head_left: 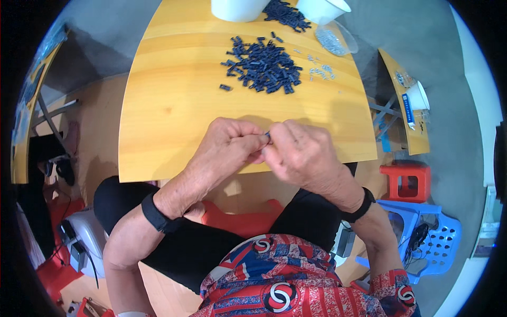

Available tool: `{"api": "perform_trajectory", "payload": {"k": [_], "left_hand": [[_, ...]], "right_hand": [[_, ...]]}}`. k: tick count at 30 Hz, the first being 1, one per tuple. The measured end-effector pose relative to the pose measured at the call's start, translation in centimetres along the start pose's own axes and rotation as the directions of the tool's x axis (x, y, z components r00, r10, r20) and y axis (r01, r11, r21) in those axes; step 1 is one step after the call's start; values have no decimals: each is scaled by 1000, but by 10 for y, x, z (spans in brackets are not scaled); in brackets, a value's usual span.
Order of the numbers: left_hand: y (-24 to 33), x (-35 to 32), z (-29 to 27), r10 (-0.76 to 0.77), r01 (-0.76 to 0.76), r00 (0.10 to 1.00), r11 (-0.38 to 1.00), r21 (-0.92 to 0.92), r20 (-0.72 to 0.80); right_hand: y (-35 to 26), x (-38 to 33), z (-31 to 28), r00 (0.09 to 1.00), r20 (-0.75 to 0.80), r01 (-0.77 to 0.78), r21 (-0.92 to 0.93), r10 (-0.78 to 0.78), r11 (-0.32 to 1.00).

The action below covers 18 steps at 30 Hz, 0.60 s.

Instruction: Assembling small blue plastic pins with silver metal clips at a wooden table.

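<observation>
In the head view, your left grip (224, 141) and right grip (302, 150) meet over the near edge of the desk (169, 113), touching at the fingertips. Between them sits a small dark part (268, 136), and only a sliver of it shows; your fingers cover the rest, so you can't make out its shape or whether anything is joined to it. Your left grip pinches it between thumb and forefinger. Your right grip is closed in on it from the other side, its knuckles hiding most of the fingertips.

Beyond your hands lies a heap (266, 66) of black pieces, tangled enough that single ones are hard to pick out. One stray (225, 87) lies apart, on its left. To the heap's right are scattered silver bits (321, 72), too small to tell their form. Behind those stands a clear dish (353, 47), more silver inside.

At the top, a white tub (237, 9) is cut off by the frame; a second tub (323, 10) also runs out of view. Between them spreads another black heap (286, 16), also cut off above.

Off to your right, a side desk (393, 66) carries a white cup (418, 98) and a blue box (408, 112), bent by the lens.
</observation>
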<state>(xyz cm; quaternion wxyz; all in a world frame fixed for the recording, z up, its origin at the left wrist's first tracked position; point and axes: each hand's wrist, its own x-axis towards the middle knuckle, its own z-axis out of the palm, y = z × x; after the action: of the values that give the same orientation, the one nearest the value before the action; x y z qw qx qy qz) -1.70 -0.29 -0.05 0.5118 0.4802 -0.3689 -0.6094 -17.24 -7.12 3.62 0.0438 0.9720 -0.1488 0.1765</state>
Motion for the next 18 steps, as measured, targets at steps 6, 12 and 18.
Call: {"api": "perform_trajectory", "payload": {"k": [6,12,18], "left_hand": [[9,-3,4,-62,63,998,998,-10,16],[7,0,3,-95,95,995,995,-11,31],[6,7,5,-107,102,992,992,68,63]], "right_hand": [[-4,-1,3,999,33,17,-27,-16,1000],[-4,-1,9,998,13,53,-5,-53,999],[-3,-7,7,1000,10,-5,53,5,999]]}}
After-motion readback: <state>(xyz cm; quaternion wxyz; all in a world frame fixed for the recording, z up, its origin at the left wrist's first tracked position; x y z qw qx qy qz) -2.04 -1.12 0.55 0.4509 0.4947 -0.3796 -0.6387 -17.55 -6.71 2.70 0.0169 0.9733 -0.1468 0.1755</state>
